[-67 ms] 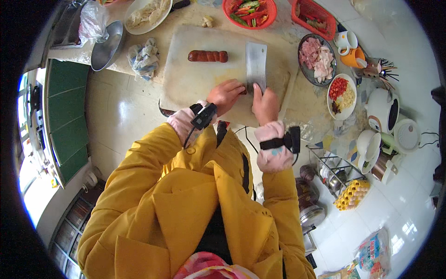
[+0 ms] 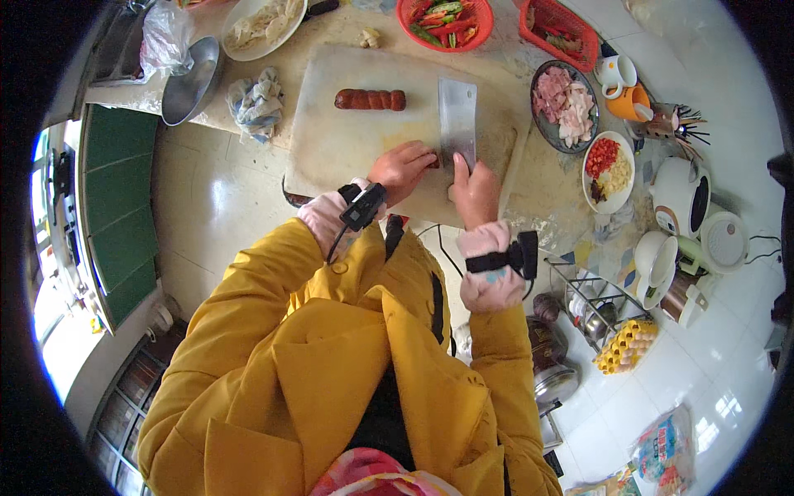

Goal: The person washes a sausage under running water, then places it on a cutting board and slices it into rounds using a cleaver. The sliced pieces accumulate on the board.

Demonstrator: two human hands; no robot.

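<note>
My right hand (image 2: 476, 195) is closed round the handle of a cleaver (image 2: 457, 116), whose broad blade points away from me over the cutting board (image 2: 318, 149). Just left of the blade, my left hand (image 2: 404, 169) presses down with bent fingers on a dark reddish-brown piece of sausage (image 2: 434, 163). Only the end of that piece shows at the fingertips; the hand hides the rest. Farther up the board lies another sausage (image 2: 370, 100), dark red and ridged, touched by neither hand.
Beyond the board stands a red basket of cut peppers (image 2: 447, 37). To the right are a dark plate of sliced meat (image 2: 546, 124) and a white bowl of chopped seasonings (image 2: 591, 183). A crumpled cloth (image 2: 255, 106) and a metal pan (image 2: 188, 91) lie on the left.
My right hand and the cleaver have shifted slightly to the right, away from the left fingertips. My left hand has stayed in place.
</note>
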